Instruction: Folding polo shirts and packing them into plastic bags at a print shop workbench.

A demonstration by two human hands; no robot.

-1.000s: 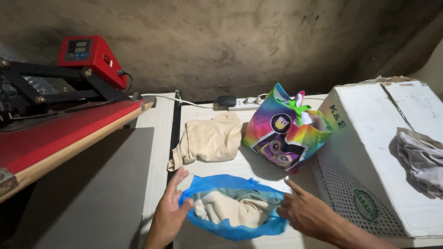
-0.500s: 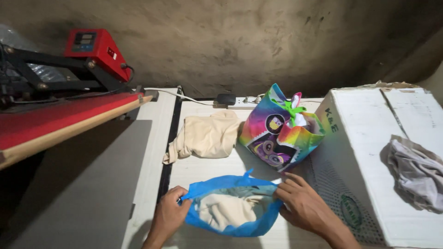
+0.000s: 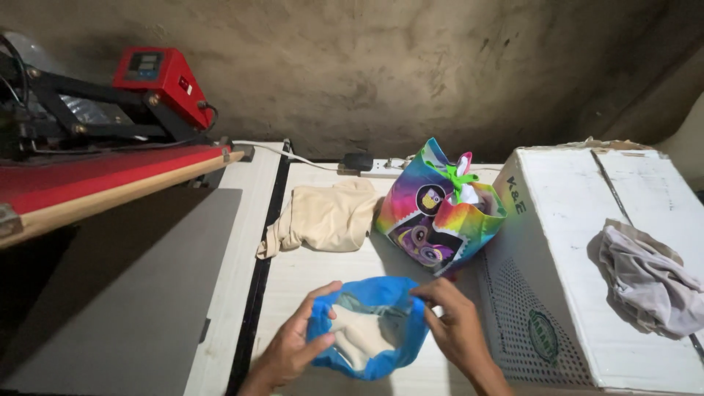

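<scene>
A red heat press point(image 3: 110, 139) fills the far left, at about ten o'clock from the hands, its red plate jutting over a grey board point(image 3: 125, 293). At three o'clock stands a big white box point(image 3: 579, 242) with a perforated side, and a crumpled grey rag point(image 3: 645, 282) lies on its top. The pale surface point(image 3: 323, 264) runs between them toward the rough wall, where a white power strip point(image 3: 381, 169) sits at twelve o'clock. Nearer, a rainbow gift bag point(image 3: 440, 216) with a green ribbon leans against the box at about one o'clock, and a folded cream cloth point(image 3: 326, 216) lies just beside it at eleven o'clock, apart from the hands. Closest in, at six o'clock in the view, a blue plastic bag point(image 3: 374, 326) rests on the surface with a pale cloth point(image 3: 363, 337) inside; its mouth faces up and its long axis runs roughly from left to right, directly between both hands. The left hand point(image 3: 293, 345) grips the bag's left rim, fingers curled over the edge with the thumb outside. The right hand point(image 3: 458, 326) pinches the right rim between fingertips and thumb. Both are touching the bag, equally near.
</scene>
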